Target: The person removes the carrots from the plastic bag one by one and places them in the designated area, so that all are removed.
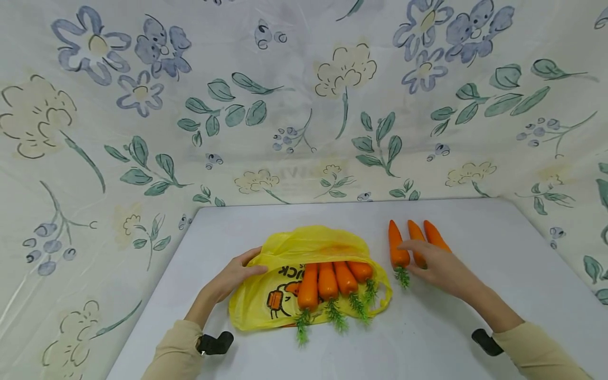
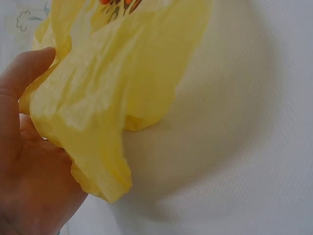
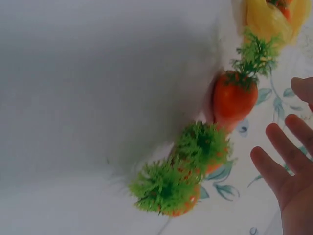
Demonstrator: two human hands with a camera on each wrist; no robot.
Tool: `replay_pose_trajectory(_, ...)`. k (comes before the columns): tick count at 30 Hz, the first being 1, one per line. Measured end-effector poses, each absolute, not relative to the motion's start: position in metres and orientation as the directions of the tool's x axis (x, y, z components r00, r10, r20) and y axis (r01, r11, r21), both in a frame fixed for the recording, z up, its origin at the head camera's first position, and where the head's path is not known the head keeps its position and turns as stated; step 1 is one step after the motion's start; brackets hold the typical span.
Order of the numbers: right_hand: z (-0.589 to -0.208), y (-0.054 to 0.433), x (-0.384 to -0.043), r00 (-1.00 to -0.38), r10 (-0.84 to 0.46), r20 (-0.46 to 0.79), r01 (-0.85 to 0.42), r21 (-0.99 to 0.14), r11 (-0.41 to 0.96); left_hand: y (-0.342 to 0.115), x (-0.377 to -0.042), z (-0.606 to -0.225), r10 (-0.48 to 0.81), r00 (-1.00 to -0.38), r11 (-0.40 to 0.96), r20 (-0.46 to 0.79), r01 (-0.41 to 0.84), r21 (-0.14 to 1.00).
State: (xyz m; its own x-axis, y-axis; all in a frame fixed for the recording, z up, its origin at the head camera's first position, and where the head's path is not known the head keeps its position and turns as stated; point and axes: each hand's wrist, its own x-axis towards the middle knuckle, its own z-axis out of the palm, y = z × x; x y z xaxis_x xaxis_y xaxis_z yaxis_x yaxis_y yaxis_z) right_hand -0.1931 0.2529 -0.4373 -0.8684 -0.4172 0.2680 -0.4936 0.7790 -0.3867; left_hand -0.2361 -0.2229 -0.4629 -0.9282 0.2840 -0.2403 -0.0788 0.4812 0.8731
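Carrots, glossy orange with feathery green tops (image 1: 328,282), number seven in sight: four lie side by side at the mouth of a thin yellow plastic bag (image 1: 313,243), tops spilling outward over its near edge, and three loose orange carrots (image 1: 395,245) lie in a row to the right of it. Whether more sit deeper inside cannot be told. One bag is present, printed with black lettering and an orange-and-black cartoon figure, upside down from the head camera. Everything rests on one white tabletop (image 1: 351,359), backed by a pale sheet with blue, yellow and green flowers (image 1: 304,179).

Both arms, in beige sleeves (image 1: 180,348) with a black device (image 1: 216,343) at each wrist, reach forward from the near side. The left hand (image 1: 235,277) comes in at the bag's left side; the right hand (image 1: 442,266) stretches inward across the loose row, partly covering the middle and right carrots.

At the left, thumb and fingers pinch the yellow film near its edge. The right fingers (image 3: 266,166) are extended and moderately spread, with a clear gap to the thumb, and grip nothing; whether a fingertip brushes the leftmost loose carrot cannot be told.
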Motion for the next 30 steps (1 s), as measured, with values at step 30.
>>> replay_pose_trajectory(30, -0.437, 0.182, -0.193, -0.776, -0.572, 0.268, -0.628, -0.422, 0.654, -0.223, -0.238, -0.463, 0.269, -0.927, 0.482, -0.26, -0.104, 0.87)
